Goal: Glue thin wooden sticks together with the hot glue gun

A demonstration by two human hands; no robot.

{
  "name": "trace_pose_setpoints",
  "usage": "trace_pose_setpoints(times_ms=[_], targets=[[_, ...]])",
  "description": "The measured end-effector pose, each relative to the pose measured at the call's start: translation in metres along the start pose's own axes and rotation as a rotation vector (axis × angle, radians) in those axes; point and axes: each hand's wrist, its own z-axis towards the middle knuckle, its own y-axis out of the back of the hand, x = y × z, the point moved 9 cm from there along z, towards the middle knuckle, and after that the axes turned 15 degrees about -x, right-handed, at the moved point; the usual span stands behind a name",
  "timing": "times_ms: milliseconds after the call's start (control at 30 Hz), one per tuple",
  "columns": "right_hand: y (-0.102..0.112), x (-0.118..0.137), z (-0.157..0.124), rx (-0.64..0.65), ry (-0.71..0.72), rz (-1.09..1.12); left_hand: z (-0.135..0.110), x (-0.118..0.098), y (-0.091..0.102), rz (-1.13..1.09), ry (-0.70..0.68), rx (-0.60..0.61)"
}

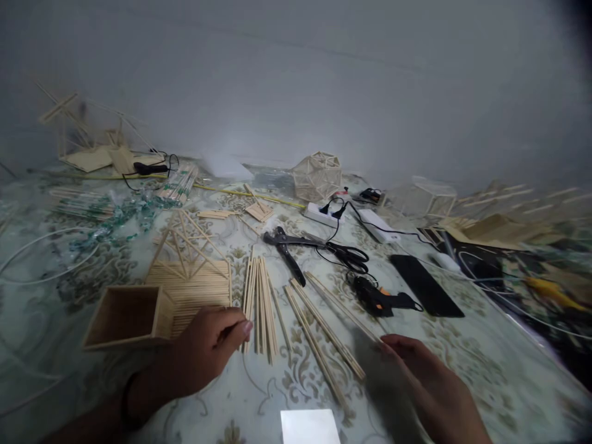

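Observation:
My right hand (428,385) pinches the near end of a thin wooden stick (342,307), which slants away to the upper left above the cloth. Fingers curled, my left hand (203,345) rests at the left side of a bundle of wooden sticks (261,302); thumb and forefinger meet there, and whether anything lies between them is hidden. Between the hands lie a few more paired sticks (319,345). Beside my left hand are a panel of sticks laid side by side (198,290), an open wooden box (104,314) and a small stick frame (182,250).
Beyond the sticks lie pliers (289,259), black scissors (349,254) and a glue gun (382,299). A dark phone (425,285) is at right. Farther back are a power strip (326,214), a faceted stick model (319,177) and plastic wrappers (111,219). A white square (309,427) lies in front.

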Motion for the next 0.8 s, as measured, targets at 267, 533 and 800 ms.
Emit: trace_pose_setpoints(times_ms=[267, 533, 800], targets=[[-0.025, 0.087, -0.02, 0.063, 0.496, -0.082, -0.011, -0.003, -0.021, -0.018, -0.166, 0.126], [-0.143, 0.151, -0.071, 0.443, 0.555, -0.215, -0.011, -0.004, -0.009, 0.087, -0.121, 0.146], [-0.149, 0.138, -0.057, 0.382, 0.441, -0.25, -0.01, -0.005, -0.013, 0.057, -0.11, 0.1]])
